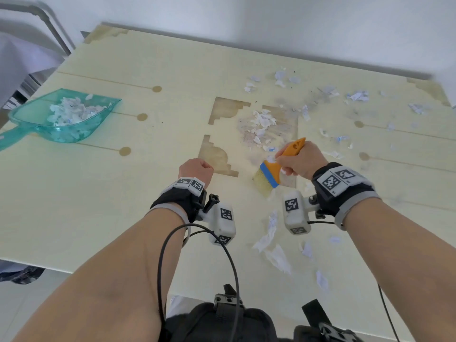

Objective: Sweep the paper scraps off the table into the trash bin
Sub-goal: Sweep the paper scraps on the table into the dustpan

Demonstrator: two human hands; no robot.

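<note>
My right hand (299,161) grips an orange brush (274,169) with a blue band and pale bristles, held just above the pale yellow table (98,206). Beyond the brush lies a small heap of white paper scraps (262,124), and more scraps are strewn over the far right (357,96) and near the front edge (274,245). My left hand (196,170) is a closed fist resting on the table with nothing in it, left of the brush. A teal see-through dustpan (37,117) sits at the far left, partly filled with scraps. No trash bin is in view.
A white wall runs behind the table. A grey metal frame (53,28) and pale cloth stand past the left corner. Cables hang from my wrist bands toward a black pack at my waist (222,322). The floor shows below the front edge.
</note>
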